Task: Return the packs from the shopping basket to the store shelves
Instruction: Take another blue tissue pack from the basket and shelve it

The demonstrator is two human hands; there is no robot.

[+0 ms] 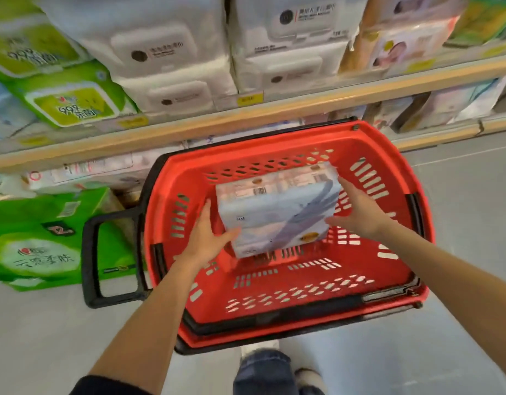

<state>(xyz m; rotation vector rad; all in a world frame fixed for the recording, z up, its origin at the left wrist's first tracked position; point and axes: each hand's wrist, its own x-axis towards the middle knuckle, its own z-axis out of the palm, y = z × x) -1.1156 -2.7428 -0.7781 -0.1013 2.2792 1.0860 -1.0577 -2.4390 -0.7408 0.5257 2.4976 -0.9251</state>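
Observation:
A pale blue and white pack [277, 208] is held inside the red shopping basket [403, 223], tilted, above its slotted floor. My left hand [206, 238] presses its left side, thumb under the near corner. My right hand [357, 209] grips its right side. I see no other pack in the basket. The basket stands on the floor in front of the store shelves [246, 118].
White tissue packs [172, 61] and green wipe packs [72, 101] fill the upper shelf. A large green pack [43, 238] stands low at the left beside the basket's black pull handle [92, 258]. Grey floor [468, 201] lies to the right. My legs and shoes show below.

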